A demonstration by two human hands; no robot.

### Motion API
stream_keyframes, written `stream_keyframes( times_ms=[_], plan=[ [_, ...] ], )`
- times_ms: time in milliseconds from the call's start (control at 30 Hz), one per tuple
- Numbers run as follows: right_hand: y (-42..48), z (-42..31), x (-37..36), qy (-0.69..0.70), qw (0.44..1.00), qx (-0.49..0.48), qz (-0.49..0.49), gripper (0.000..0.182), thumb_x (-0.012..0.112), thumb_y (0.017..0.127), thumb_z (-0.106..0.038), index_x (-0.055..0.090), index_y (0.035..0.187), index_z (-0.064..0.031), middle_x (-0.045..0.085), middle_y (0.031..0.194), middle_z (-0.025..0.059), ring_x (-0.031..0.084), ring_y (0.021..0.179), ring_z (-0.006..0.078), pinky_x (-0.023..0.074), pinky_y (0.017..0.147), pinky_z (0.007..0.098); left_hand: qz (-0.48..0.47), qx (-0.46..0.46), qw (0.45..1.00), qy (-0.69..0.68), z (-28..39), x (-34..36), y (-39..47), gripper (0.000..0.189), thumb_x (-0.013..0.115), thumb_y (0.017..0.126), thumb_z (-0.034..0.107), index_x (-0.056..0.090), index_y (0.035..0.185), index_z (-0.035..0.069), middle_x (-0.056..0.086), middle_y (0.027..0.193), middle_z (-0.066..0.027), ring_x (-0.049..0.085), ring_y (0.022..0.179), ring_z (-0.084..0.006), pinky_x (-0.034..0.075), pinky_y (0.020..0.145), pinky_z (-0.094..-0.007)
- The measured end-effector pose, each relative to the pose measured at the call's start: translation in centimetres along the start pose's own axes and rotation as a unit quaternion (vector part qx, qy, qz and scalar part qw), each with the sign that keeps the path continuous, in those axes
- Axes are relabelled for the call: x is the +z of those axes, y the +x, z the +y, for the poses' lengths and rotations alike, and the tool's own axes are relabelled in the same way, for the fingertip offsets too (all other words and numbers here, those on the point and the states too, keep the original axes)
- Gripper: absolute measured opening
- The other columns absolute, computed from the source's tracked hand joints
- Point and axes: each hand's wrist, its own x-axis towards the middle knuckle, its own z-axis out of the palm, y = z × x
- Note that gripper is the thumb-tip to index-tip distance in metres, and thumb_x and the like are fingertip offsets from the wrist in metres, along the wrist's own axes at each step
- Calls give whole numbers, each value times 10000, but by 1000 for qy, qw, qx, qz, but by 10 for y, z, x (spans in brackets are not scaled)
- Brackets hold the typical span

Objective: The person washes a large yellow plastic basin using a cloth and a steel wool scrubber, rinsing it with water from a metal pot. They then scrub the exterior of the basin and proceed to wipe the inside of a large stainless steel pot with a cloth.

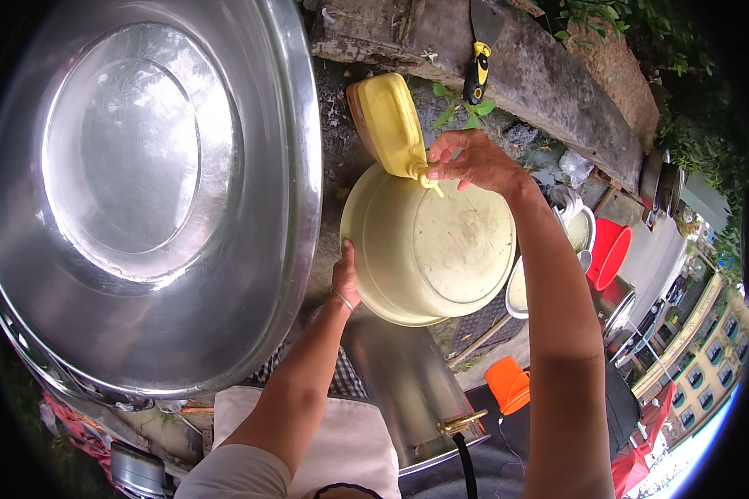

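Note:
My left hand (346, 274) grips the rim of a large pale-yellow basin (384, 249), which is tilted so that its scuffed underside shows. Above the basin's upper edge, my right hand (468, 163) has thumb and fingers at the pump head of a yellow plastic pump bottle (390, 118). The bottle lies tipped over, its nozzle pointing towards the basin's underside. Whether the fingers close fully round the pump head is hard to tell. A very large shiny metal basin (268, 206) fills the left side.
A putty knife (478, 68) with a black and yellow handle lies on a concrete ledge (549, 93). To the right are a red plastic basin (610, 254) and bowls with pale contents. An orange plastic container (507, 385) is near a metal surface (406, 380) with a brass-coloured tap (459, 423).

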Motion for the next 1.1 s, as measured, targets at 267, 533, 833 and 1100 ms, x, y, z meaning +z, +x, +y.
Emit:
stream_keyframes(
  times_ms=[267, 533, 833, 1100],
  plan=[
    [-10, 17, 19, 58, 998, -10, 14, 125, 732, 782, -148, 671, 865, -76, 643, 812, 31, 589, 713, 127, 508, 571, 285, 19, -10, 999, 34, 1, 0, 1, 732, 541, 872, 623, 528, 1232, -14, 634, 1098, -105, 640, 960, -222, 551, 835, -394],
    [3, 32, 28, -1, 997, -52, 49, 240, 760, 755, -264, 672, 918, -111, 645, 850, 34, 595, 770, 172, 477, 747, 343, 0, 9, 999, 38, 2, 3, -1, 716, 559, 871, 617, 544, 1221, -7, 636, 1096, -94, 638, 965, -208, 548, 822, -367],
    [-5, 21, 29, -111, 988, -28, 106, 290, 722, 770, -406, 689, 997, -229, 675, 980, 13, 621, 1014, 241, 474, 889, 408, 32, 90, 981, 169, 0, 5, -14, 716, 550, 883, 613, 586, 1162, -46, 661, 1065, -114, 653, 919, -184, 552, 787, -338],
    [-65, 16, 23, -73, 936, -115, 324, 226, 749, 775, -230, 673, 979, -167, 658, 931, 45, 616, 947, 257, 495, 806, 417, 41, 161, 935, 314, 16, 36, -67, 550, 582, 915, 538, 344, 569, 182, 335, 589, 121, 265, 556, -24, 207, 492, -258]
  ],
)
